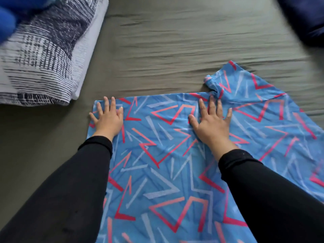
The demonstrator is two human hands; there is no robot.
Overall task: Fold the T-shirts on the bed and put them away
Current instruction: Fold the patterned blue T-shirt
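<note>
Pressing flat, fingers spread and grasping nothing, with left hand (108, 118) and right hand (212, 121) on the blue patterned T-shirt (157, 172) lying lower centre on the bed (175, 41), folding barely begun, putting away pending.

This is a bedroom in a home. A bed (175, 41) covered with a rumpled grey-green fitted sheet fills nearly the whole view. At its far left corner lies a pillow (43, 55) in a white case with dark brushed stripes, and a dark blue cushion or bedding (305, 18) sits at its far right corner.
</note>
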